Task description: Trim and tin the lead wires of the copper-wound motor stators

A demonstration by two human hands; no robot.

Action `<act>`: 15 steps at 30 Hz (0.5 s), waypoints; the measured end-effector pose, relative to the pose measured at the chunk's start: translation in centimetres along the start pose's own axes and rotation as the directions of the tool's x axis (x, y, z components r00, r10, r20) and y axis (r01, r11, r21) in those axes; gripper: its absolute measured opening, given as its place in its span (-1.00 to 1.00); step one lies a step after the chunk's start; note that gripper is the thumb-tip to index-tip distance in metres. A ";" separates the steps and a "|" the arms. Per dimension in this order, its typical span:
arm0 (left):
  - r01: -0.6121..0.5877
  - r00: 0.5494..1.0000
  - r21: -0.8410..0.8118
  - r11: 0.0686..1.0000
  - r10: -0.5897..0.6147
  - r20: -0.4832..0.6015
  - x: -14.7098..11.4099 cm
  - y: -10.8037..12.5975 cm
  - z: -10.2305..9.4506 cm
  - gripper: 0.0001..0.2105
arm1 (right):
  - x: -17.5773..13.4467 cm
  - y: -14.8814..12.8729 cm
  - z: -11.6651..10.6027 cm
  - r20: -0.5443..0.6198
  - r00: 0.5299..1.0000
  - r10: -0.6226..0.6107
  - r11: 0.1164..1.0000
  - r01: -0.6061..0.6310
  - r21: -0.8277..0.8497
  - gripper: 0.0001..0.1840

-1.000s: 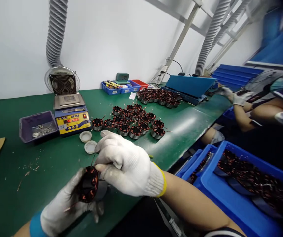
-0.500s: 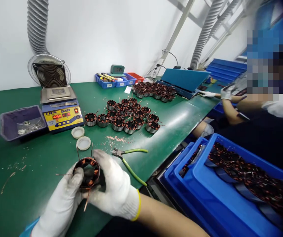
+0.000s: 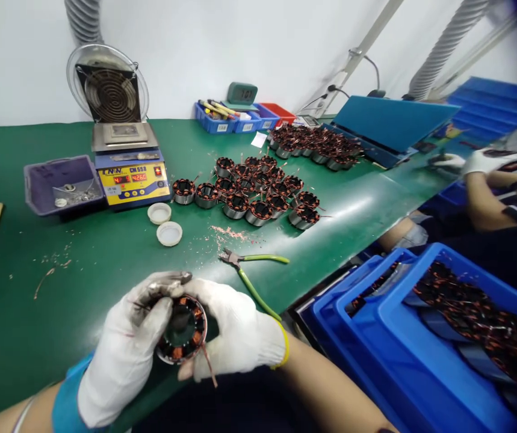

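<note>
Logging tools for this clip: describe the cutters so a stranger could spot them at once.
On the green bench mat, look just beyond the right hand. The cutters lie flat there beside pinkish wire scraps, the only item with thin lime-green handles.

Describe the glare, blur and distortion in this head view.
Head view: overhead light leaves a pale sheen on the green mat; the bench edge and blue crates bow from wide-angle distortion; the co-worker's gloved hand at far right is smeared; the left hand, right hand and wound stator stay fairly sharp.
</note>
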State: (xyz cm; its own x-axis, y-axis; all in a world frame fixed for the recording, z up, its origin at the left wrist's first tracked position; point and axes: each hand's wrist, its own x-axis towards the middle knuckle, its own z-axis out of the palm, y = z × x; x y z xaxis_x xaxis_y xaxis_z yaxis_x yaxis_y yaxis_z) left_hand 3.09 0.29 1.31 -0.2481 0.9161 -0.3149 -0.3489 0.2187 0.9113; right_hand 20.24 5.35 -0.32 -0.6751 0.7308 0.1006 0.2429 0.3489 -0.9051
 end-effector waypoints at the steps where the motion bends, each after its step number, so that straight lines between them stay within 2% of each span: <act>1: -0.062 0.998 0.056 0.997 0.062 0.000 0.0 0.1 -0.1 -0.55 | 0.0 0.0 0.0 0.023 1.000 0.017 1.000 -0.016 -0.011 -0.10; 4: -0.166 0.986 0.156 0.974 0.167 0.007 0.6 0.8 -0.6 -0.54 | 0.0 0.3 0.1 0.053 0.998 0.044 0.999 -0.042 -0.033 -0.15; 7: -0.257 0.965 0.088 0.962 0.261 -0.038 1.7 1.9 -1.0 -0.57 | -0.3 0.6 -0.1 0.003 1.000 0.017 0.999 -0.018 0.032 -0.15; 9: -0.271 0.962 0.020 0.962 0.272 -0.039 2.6 2.4 -1.2 -0.54 | -0.4 0.8 -0.5 -0.030 1.000 0.002 1.000 -0.002 0.031 -0.12; 10: -0.244 0.970 0.020 0.969 0.245 -0.007 3.0 2.6 -1.3 -0.50 | -0.5 0.8 -0.8 -0.043 0.999 -0.003 1.000 0.004 0.009 -0.11; 12: -0.163 0.982 0.122 0.979 0.150 0.111 3.7 2.8 -1.5 -0.43 | -0.7 0.9 -1.3 -0.063 0.998 -0.008 0.999 0.005 -0.041 -0.10; 14: -0.092 0.976 0.285 0.954 0.030 0.214 4.0 2.7 -1.7 -0.45 | -0.9 1.1 -1.6 -0.080 0.997 0.003 0.998 -0.008 -0.068 -0.11; 15: -0.069 0.973 0.345 0.936 -0.012 0.230 4.0 2.5 -1.8 -0.49 | -1.0 1.2 -1.8 -0.081 0.997 0.004 0.997 -0.010 -0.073 -0.12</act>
State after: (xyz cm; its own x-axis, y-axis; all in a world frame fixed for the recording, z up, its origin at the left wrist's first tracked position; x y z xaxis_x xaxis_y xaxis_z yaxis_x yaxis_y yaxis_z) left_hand -0.38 3.92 1.86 -0.0296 0.9660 -0.2567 0.0019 0.2569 0.9664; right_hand 22.42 6.07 -0.73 -0.6155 0.7773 0.1305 0.2999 0.3840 -0.8733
